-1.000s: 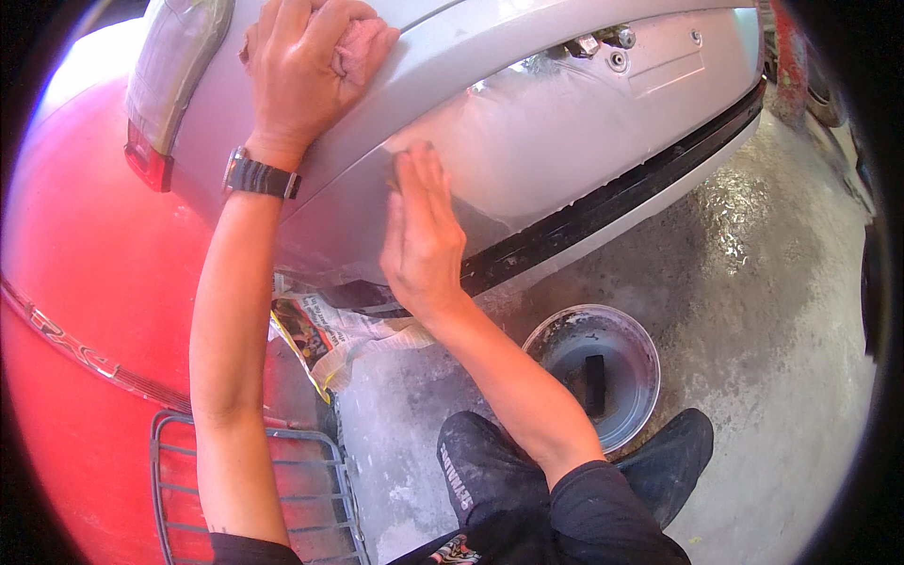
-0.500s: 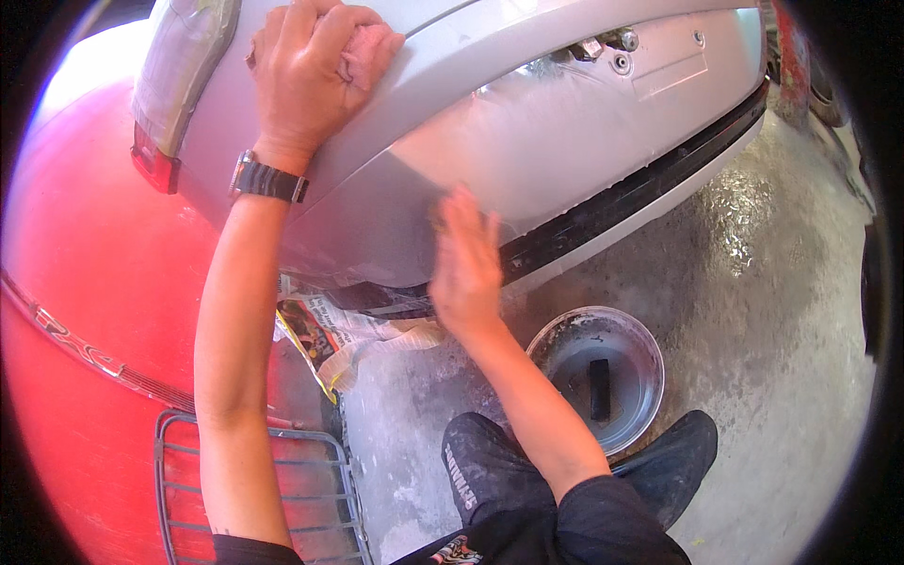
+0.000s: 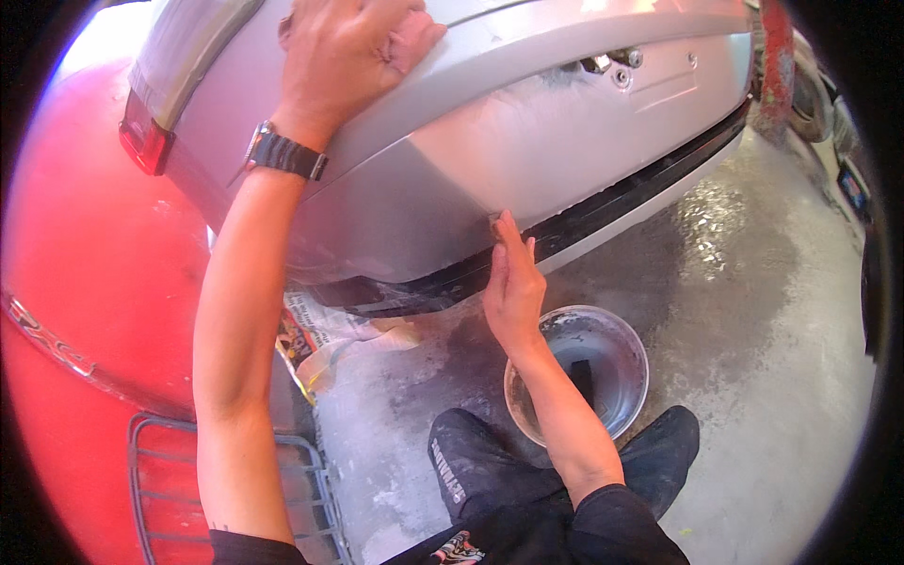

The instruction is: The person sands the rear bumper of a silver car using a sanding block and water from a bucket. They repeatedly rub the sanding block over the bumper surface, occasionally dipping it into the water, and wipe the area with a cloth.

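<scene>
A silver car bumper (image 3: 565, 141) fills the upper part of the view, dull and wet where it has been rubbed. My left hand (image 3: 344, 56), with a dark wristwatch (image 3: 282, 153) on its wrist, rests flat on the bumper's top edge and holds nothing. My right hand (image 3: 513, 287) lies edge-on against the bumper's lower part, just above the black trim strip (image 3: 640, 193). Its straight fingers press a small grey sanding sheet (image 3: 494, 217) to the paint; only a corner of the sheet shows at the fingertips.
A round metal bucket (image 3: 626, 353) with grey water and a dark block in it stands on the wet concrete floor (image 3: 753, 311) by my right forearm. Crumpled newspaper (image 3: 330, 339) lies under the bumper. A red car body (image 3: 85, 282) and a wire rack (image 3: 155, 471) are at left.
My right hand has slid down and to the right across the bumper, from the middle of the panel to its lower edge by the black trim. The left hand has stayed on top.
</scene>
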